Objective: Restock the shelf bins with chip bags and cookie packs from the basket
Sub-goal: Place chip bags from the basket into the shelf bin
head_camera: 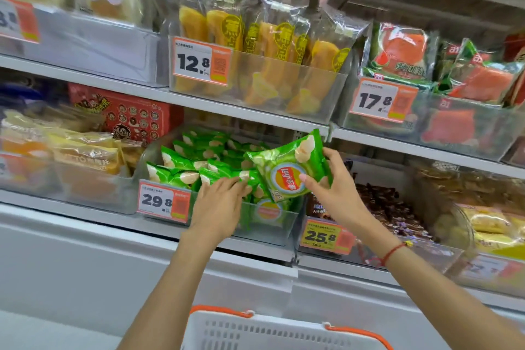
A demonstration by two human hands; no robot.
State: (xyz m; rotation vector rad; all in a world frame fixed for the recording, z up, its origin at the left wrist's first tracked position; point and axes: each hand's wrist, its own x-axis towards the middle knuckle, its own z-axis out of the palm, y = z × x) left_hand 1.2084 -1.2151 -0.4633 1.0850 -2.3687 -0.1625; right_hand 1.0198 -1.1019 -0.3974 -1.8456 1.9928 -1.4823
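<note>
My right hand (336, 190) grips a green chip bag (287, 167), tilted, just above the right end of a clear shelf bin (284, 229) that holds several more green chip bags (196, 165). My left hand (220, 207) reaches over the bin's front wall, its fingers resting on the bags at the front. The white basket (272, 332) with orange handles sits at the bottom of the view, below my arms; what it holds is hidden.
Price tags 29.8 (163, 202) and 25.8 (326, 236) hang on the bin fronts. A bin of dark packs (389, 207) is right of the chip bin, yellow packs (85, 153) left. The shelf above carries orange (255, 37) and red-green packs (403, 48).
</note>
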